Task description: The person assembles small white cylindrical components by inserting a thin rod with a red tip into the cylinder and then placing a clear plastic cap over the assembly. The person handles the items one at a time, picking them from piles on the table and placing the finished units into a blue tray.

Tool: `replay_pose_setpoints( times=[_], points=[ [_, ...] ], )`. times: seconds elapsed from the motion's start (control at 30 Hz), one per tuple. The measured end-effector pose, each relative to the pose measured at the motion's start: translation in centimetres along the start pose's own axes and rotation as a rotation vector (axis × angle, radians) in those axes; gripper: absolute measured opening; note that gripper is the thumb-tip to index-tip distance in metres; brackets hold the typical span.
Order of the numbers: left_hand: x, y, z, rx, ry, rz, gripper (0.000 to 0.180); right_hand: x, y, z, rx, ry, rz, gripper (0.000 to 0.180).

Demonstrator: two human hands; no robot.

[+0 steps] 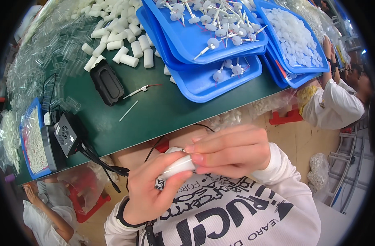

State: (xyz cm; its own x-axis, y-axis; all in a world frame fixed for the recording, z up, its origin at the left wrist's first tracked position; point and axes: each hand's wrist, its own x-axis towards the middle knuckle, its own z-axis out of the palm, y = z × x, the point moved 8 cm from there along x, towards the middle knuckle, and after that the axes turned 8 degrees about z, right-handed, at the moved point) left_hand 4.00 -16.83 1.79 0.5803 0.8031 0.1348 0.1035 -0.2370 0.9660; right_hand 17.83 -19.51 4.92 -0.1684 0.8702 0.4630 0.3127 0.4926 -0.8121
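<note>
In front of my chest, my left hand (152, 182) is closed around a smooth white cylinder (180, 165), thumb below and fingers above. My right hand (234, 151) pinches the right end of the same cylinder, its thumb and fingertips pressed together there. Those fingertips cover that end, so anything small between them is hidden. On the green table beyond my hands lie a thin white stick (129, 110) and a slim white part with a red wire tip (137, 91). An open black case (107, 83) is beside them.
Blue trays (204, 95) hold white discs on stems; another blue tray (293, 80) holds loose translucent discs. White cylinders (137, 49) and clear tubes (27, 67) are heaped on the table (154, 117). A black box with a fan (66, 133) and cables sits left. Other people work nearby.
</note>
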Motion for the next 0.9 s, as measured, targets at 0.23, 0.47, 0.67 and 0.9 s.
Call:
replay_pose_setpoints(
  times=[0.23,0.47,0.67,0.9],
  points=[
    [0.7,2.9,0.3,0.199,-0.008,0.289,0.035,0.0,1.7,-0.8,0.395,0.005,0.449,0.020],
    [0.1,3.0,0.5,0.310,0.020,0.379,0.035,-0.3,2.4,-0.5,0.458,-0.173,0.746,0.018],
    [-0.2,3.5,1.1,0.392,-0.008,0.428,0.035,-0.4,3.4,0.1,0.509,-0.256,0.829,0.015],
    [-0.6,2.9,1.4,0.488,-0.042,0.444,0.034,-0.9,4.3,0.9,0.479,-0.267,0.787,0.020]
  ],
)
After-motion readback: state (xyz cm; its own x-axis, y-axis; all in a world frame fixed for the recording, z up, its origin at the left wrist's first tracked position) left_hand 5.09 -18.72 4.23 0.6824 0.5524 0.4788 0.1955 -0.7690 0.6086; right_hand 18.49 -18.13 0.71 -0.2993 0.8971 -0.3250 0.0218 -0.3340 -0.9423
